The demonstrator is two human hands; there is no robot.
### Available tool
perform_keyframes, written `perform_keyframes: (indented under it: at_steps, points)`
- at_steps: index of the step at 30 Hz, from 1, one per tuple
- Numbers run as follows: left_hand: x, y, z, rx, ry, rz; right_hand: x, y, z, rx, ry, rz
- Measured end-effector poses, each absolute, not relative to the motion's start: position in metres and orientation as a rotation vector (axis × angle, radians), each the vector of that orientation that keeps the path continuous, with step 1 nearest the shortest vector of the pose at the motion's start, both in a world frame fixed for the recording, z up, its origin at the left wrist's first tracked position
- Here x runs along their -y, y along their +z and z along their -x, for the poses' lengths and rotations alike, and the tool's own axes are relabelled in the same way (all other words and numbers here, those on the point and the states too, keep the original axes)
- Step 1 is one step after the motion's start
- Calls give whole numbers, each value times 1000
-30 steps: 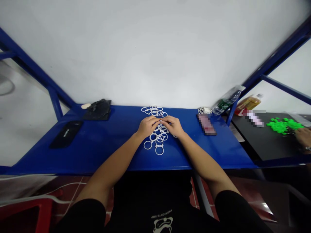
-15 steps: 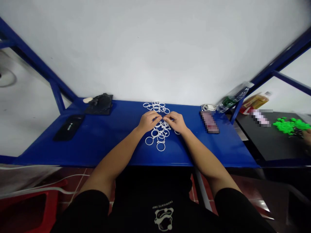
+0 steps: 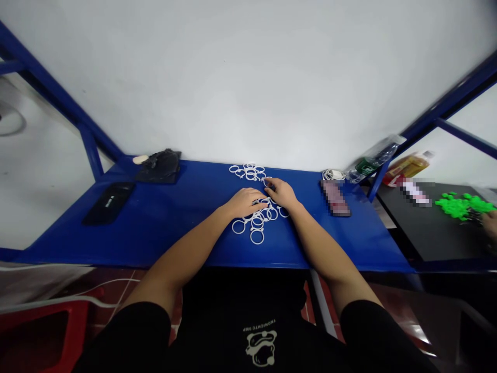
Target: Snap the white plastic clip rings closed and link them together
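White plastic rings with small clips lie in two groups on the blue table. Over the upper side of the nearer pile of rings rests my left hand, fingers stretched forward and thumb apart; it hides part of the pile. My right hand reaches to the far group of rings. Its fingertips are at a single ring on that group's right side, with a gap between thumb and fingers. Whether they press on this ring is hard to make out. Another ring lies under my right wrist.
On the left lie a dark phone and a black plastic bag. To the right are a blurred-out phone, a coiled white cable and a clear bottle. A co-worker's hand is beside green pieces.
My hands were together, fingertips pinched, above the pile. Now they are apart: the left has come down onto the near rings, the right has stretched its fingers toward the far group.
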State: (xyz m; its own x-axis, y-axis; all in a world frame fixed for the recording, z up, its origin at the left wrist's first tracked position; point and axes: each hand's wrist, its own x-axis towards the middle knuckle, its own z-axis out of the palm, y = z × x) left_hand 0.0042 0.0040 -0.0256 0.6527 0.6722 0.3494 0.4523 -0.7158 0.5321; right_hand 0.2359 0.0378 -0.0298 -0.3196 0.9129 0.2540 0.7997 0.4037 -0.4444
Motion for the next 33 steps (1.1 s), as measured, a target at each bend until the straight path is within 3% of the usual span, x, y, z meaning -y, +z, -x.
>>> perform_keyframes:
  at_steps: [11, 19, 29, 33]
  points:
    - [-13, -31, 2, -1084, 950, -2382, -30, -23, -236, 2093, 365, 1496]
    - [-15, -28, 5, -1231, 850, -2329, -23, -7, -229, 2199, 385, 1797]
    - [-22, -39, 8, -1174, 1044, -2404, -8, -14, -221, 2138, 438, 1080]
    - [-23, -41, 10, -1113, 1146, -2463, -3, -14, -217, 2123, 481, 991]
